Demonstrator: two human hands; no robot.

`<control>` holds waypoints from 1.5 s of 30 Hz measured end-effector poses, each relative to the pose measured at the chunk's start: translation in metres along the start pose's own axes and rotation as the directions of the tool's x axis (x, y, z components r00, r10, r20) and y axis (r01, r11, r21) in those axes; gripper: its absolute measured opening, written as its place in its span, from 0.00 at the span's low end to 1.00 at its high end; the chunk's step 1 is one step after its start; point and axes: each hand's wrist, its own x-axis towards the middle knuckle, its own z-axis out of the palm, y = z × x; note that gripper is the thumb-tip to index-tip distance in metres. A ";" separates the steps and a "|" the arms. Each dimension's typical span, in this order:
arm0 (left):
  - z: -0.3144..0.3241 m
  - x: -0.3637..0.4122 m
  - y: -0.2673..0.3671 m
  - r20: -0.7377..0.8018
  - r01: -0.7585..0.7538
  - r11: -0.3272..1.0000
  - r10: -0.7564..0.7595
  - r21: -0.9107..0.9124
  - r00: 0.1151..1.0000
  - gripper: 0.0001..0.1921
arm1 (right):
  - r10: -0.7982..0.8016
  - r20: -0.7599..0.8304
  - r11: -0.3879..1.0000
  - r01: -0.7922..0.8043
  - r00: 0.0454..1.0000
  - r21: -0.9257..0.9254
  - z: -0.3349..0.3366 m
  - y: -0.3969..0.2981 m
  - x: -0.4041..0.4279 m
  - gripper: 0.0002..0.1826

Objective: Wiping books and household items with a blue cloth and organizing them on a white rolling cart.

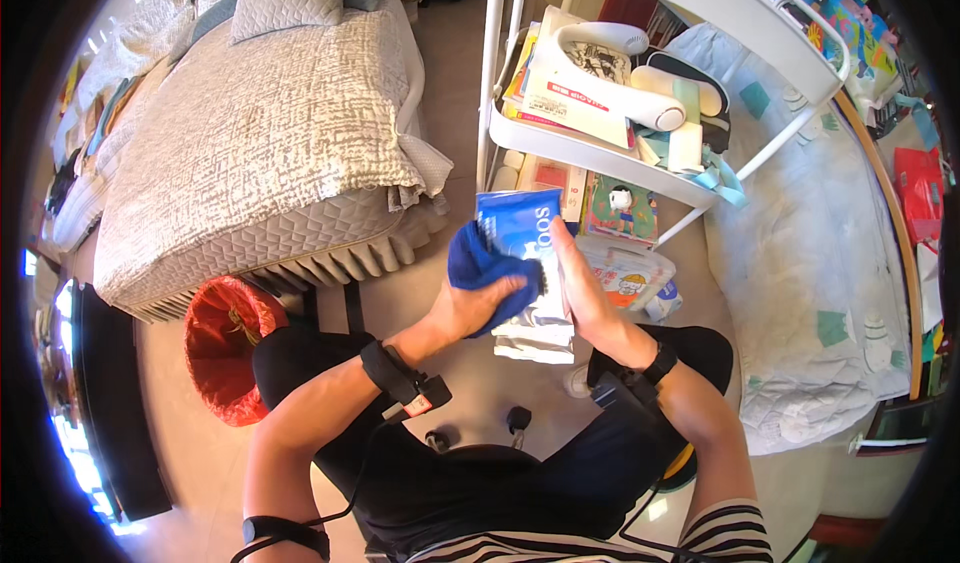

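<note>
A folded dark-blue cloth [471, 259] is bunched in my left hand [457, 309], pressed against the face of a flat foil packet [517, 214]. Blue covers the packet's far end, which bears white lettering; its near end is shiny silver. My right hand [600, 308] grips the packet along its right side, thumb stretched up its edge. Part of the packet's middle is hidden behind the cloth and my left fingers. Both hands are above the floor, between my knees and the white trolley.
A white tiered trolley [600, 154] holds books and a white handheld fan [664, 111]. Beneath it stands a clear plastic case [637, 259]. A red-lined bin [214, 353] is by my left knee. A quilted bed [255, 128] lies left, a pale-covered bed [802, 278] right.
</note>
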 end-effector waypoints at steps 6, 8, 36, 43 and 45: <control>-0.026 0.017 0.007 -0.083 -0.017 0.938 0.048 0.345 0.995 0.07 | 0.110 0.199 0.956 -0.159 0.974 0.247 0.018 -0.013 -0.021 0.20; -0.032 0.016 -0.007 -0.052 -0.221 0.792 0.302 0.569 0.952 0.08 | 0.088 0.236 0.966 -0.141 0.968 0.218 0.024 -0.005 -0.027 0.20; -0.034 0.015 0.011 -0.132 0.357 0.934 -0.355 -0.011 0.926 0.11 | 0.170 0.389 0.965 -0.233 0.906 0.122 0.028 -0.001 -0.028 0.27; -0.039 0.008 0.021 0.143 0.607 0.674 -0.612 -0.420 0.778 0.15 | 0.133 0.249 0.984 -0.158 0.959 0.086 0.020 0.005 -0.025 0.27; -0.045 0.010 0.022 0.119 0.592 0.665 -0.614 -0.455 0.780 0.17 | 0.204 0.278 0.914 -0.284 0.939 0.288 0.017 0.003 -0.026 0.24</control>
